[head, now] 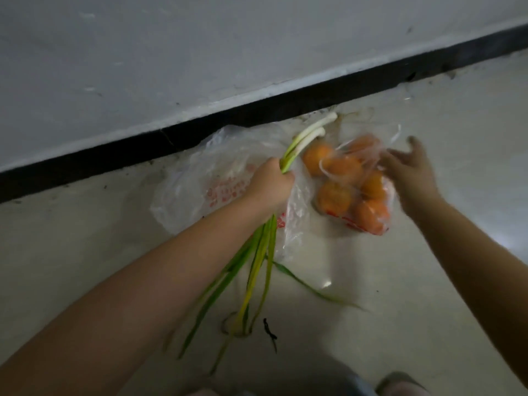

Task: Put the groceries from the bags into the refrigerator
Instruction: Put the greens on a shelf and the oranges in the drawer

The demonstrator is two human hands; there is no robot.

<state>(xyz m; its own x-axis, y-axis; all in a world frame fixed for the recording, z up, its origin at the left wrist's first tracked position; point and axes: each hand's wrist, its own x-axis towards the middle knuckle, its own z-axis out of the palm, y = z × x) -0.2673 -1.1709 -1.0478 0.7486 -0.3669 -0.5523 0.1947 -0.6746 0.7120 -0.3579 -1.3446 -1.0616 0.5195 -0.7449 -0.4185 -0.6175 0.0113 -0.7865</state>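
Observation:
My left hand (270,185) is closed around a bunch of green onions (258,261); their white ends point up toward the wall and the long green leaves trail down to the floor. An empty-looking clear plastic bag with red print (205,181) lies on the floor under that hand. To its right sits a second clear bag holding several oranges (334,198). My right hand (411,170) hovers at that bag's right edge with fingers spread; it is blurred, and touches the plastic at most lightly.
The bags lie on a pale floor (428,281) next to a black baseboard (171,135) under a white wall. A small dark scrap (270,332) lies on the floor below the onions. A grey slipper (400,384) shows at the bottom edge.

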